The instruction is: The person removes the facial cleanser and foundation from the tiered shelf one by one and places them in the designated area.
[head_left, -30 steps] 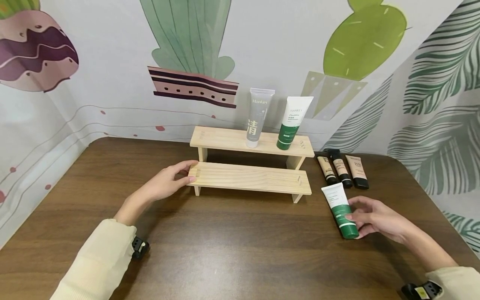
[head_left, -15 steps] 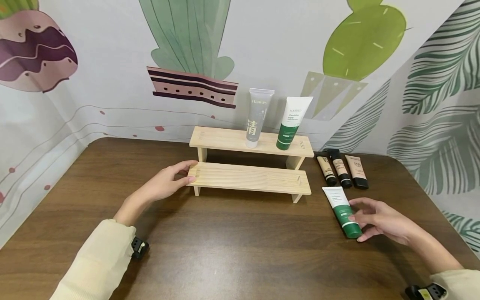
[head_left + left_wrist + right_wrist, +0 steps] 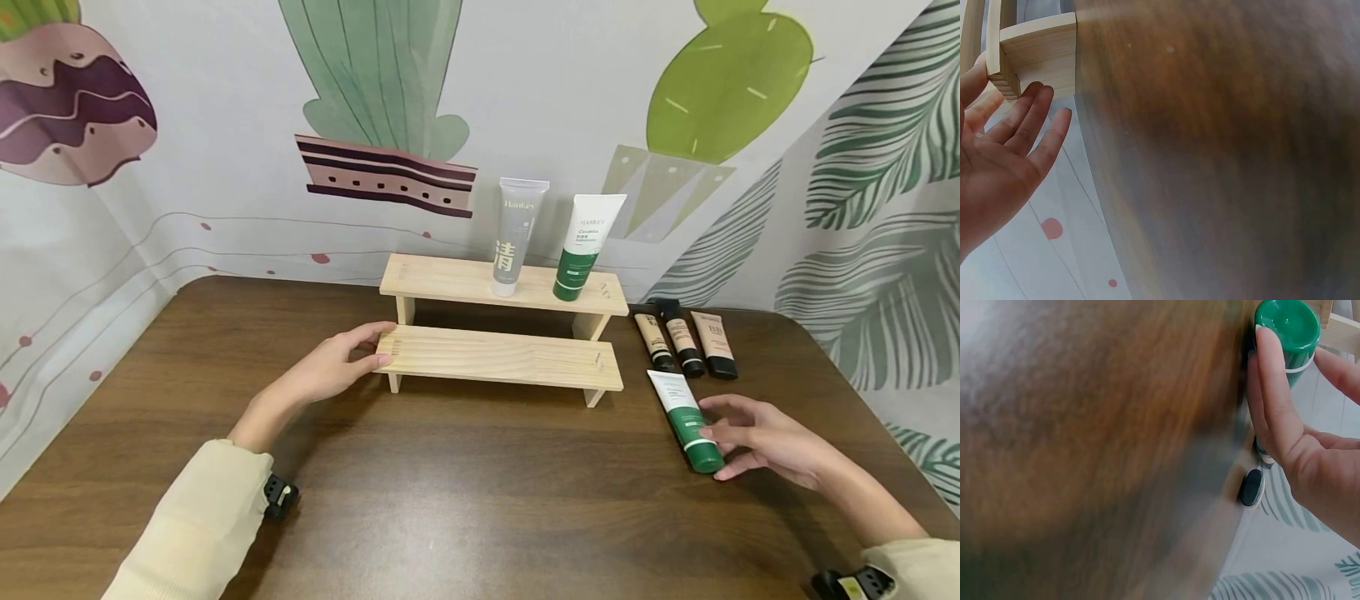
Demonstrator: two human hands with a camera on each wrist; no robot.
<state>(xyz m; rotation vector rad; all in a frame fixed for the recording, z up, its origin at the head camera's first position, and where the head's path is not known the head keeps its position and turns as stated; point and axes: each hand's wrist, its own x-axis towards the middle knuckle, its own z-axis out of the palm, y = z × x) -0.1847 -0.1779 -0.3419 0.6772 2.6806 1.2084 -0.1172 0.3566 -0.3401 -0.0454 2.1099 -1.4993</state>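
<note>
We see left hand pinching wooden rack at left end, thumb and forefinger parted, other fingers loose. Right of rack, green-and-white tube, held between right hand's part-spread thumb and fingers.

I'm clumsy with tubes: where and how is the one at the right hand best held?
Probably by the green cap, from the right, thumb on top, as the right hand does: the tube is round there, while its white end thins to a flat edge near three small tubes.
</note>
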